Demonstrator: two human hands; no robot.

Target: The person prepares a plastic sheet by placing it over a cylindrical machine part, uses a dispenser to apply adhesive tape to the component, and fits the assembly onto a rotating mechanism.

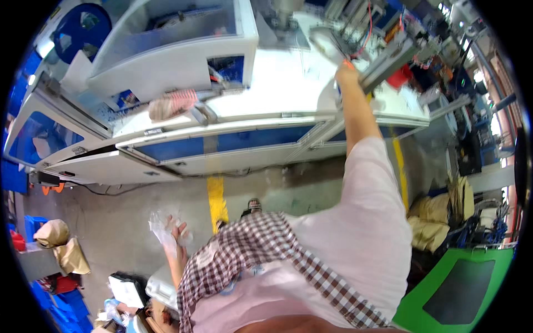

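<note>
My left hand [179,232] is low on the left beside my checked apron, above the floor. Its fingers curl around a crumpled clear plastic bag [162,228]. My right arm reaches far forward over the white machine table [272,91]. At its end my right hand [347,75] is smeared by motion, next to a grey metal beam [390,64]. A small orange spot shows at its fingertips, but I cannot tell whether it is held. On the table's left part lies a red-and-white striped cloth or glove [180,102], blurred.
A white machine housing with a clear cover [172,53] stands on the table's left. Yellow tape [217,202] and a dark cable mark the floor. A green board with a dark panel [463,288] stands at lower right. Blue crates [61,308] and boxes crowd the lower left.
</note>
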